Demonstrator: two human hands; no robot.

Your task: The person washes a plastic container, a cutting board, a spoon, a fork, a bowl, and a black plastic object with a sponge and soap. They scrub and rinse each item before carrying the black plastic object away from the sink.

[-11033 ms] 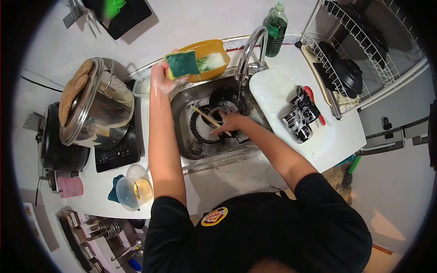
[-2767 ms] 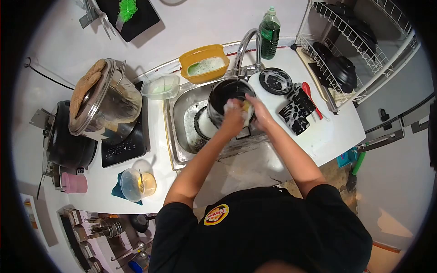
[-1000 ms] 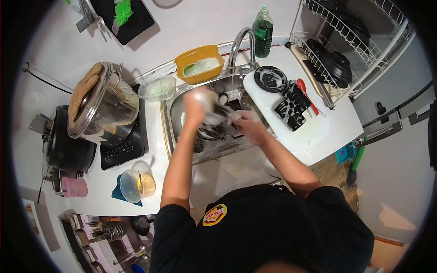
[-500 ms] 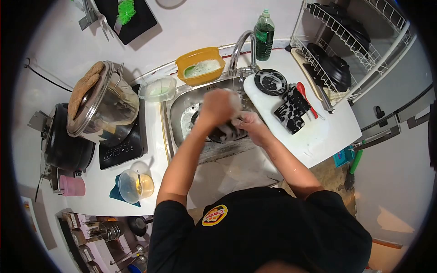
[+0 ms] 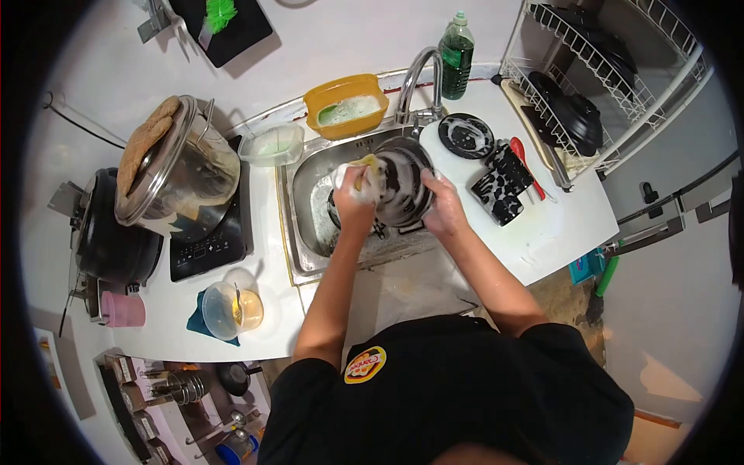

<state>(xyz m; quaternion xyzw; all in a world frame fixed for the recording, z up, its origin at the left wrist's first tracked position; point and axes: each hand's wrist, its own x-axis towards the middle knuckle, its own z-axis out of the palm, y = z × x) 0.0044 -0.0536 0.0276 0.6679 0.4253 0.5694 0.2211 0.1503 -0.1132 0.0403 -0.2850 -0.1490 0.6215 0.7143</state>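
Over the sink (image 5: 316, 159), a dark round bowl (image 5: 404, 184) streaked with suds is tilted up. My right hand (image 5: 444, 204) grips its right rim, with the thumb along the edge. My left hand (image 5: 355, 203) is closed around a foamy yellowish sponge (image 5: 367, 164) at the bowl's left side. Beneath the hands, other dark soapy dishes partly show in the basin, mostly hidden. Right of the sink, a soapy black plate (image 5: 466, 136), soapy black pieces (image 5: 502, 186) and a red-handled utensil (image 5: 518, 151) lie on the white counter.
Behind the sink stand the faucet (image 5: 422, 58), a yellow tub (image 5: 345, 132) of suds and a green soap bottle (image 5: 456, 58). A clear container (image 5: 271, 145) sits at the left rim. A large steel pot (image 5: 203, 174) occupies the left counter; a wire dish rack (image 5: 570, 124) stands right.
The bowl has been raised and turned so its round soapy face shows. My left hand with the sponge has moved down and slightly left; the camera view has shifted a little.
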